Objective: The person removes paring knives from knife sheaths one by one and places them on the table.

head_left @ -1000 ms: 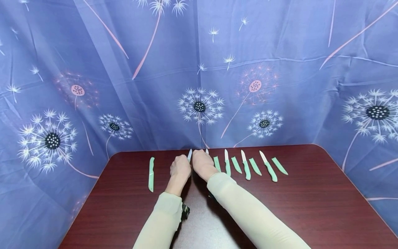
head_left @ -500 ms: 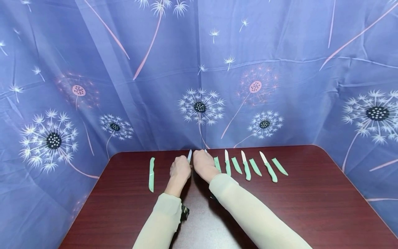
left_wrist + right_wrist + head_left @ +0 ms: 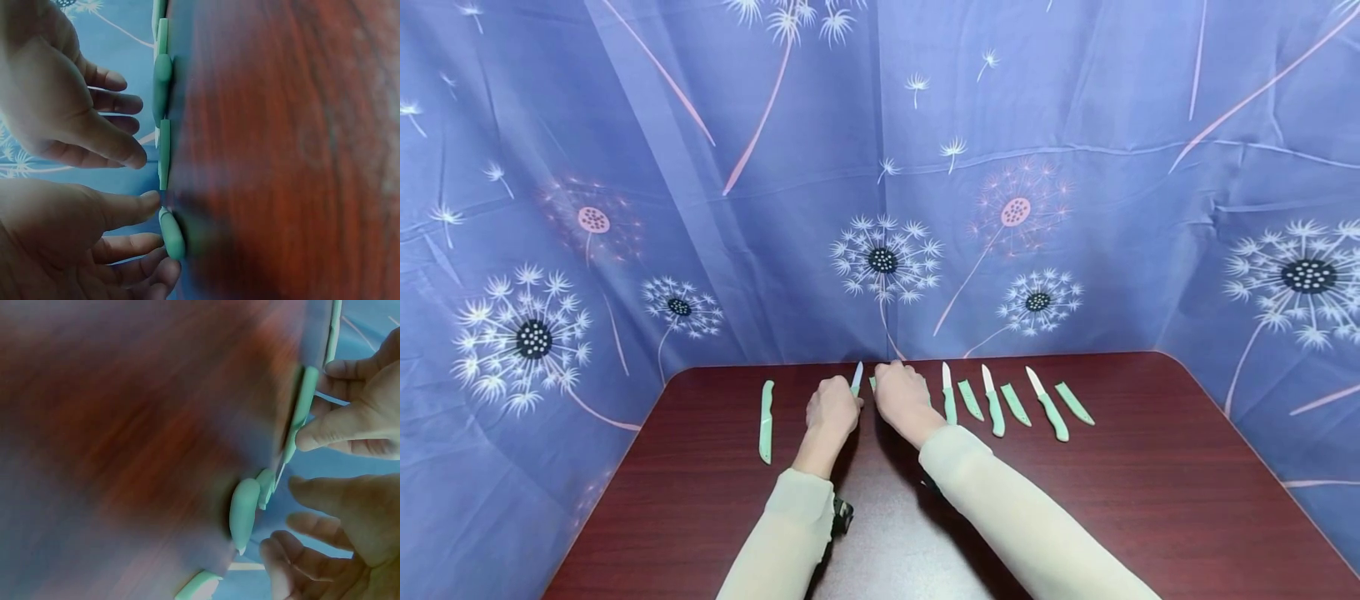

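Observation:
My left hand (image 3: 835,408) pinches a small paring knife (image 3: 304,403) by its mint-green handle, its pale blade (image 3: 857,375) pointing at the curtain. In the left wrist view, thumb and fingers lie on either side of that handle (image 3: 174,237). Just to its right lies a mint-green knife sheath (image 3: 165,150), mostly covered in the head view. My right hand (image 3: 904,400) hovers around that sheath, thumb and loosely bent fingers apart, with nothing visible between them. In the right wrist view another knife handle (image 3: 244,512) stands near the right fingers.
A sheathed knife (image 3: 766,422) lies alone at the left. Towards the right, several bare knives (image 3: 1054,415) alternate with green sheaths (image 3: 1075,403) along the far part of the dark red table (image 3: 1150,517). A blue dandelion-print curtain (image 3: 760,275) hangs right behind.
My right hand has shifted slightly to the right, uncovering the end of a sheath and covering the neighbouring blade and sheath. My left hand has stayed nearly still at its knife.

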Motion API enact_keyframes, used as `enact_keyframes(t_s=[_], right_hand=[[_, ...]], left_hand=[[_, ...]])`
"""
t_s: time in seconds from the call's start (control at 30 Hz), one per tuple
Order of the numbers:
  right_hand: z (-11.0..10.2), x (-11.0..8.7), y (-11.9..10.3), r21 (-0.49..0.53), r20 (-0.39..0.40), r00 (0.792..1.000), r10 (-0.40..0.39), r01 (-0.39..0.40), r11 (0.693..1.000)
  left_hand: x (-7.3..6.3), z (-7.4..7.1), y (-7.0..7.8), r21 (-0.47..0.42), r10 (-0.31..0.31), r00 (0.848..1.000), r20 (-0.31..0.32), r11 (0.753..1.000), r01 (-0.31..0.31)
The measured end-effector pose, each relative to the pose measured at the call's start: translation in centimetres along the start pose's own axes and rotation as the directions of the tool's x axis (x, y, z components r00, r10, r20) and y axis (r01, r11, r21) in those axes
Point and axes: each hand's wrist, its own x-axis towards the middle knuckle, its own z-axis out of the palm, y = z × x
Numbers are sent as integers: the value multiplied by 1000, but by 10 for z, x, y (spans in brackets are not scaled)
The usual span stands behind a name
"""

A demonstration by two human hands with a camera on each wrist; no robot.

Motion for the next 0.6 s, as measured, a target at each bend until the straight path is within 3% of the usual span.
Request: enact_keyframes(t_s=[0.6], right_hand=[[-18, -30, 6, -81, -100, 990, -96, 88, 993]], left_hand=[[-13, -9, -3, 95, 98, 990, -101, 992, -89]])
